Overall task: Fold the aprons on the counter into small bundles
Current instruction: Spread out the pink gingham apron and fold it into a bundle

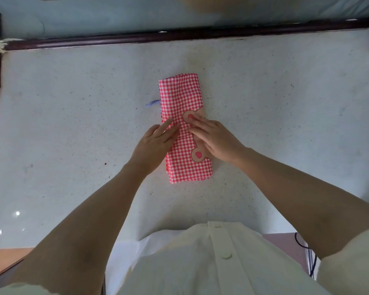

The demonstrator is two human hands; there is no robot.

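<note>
Red checked apron (182, 99) lies folded long in the middle of the bench (73, 128), and we press our left hand (153, 144) and right hand (216, 140) flat on it, fingers (166, 125) straight.

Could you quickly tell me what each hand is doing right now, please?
Left hand: open, fingers flat on the folded red-and-white checked cloth apron.
Right hand: open, pressing the same apron.
</note>
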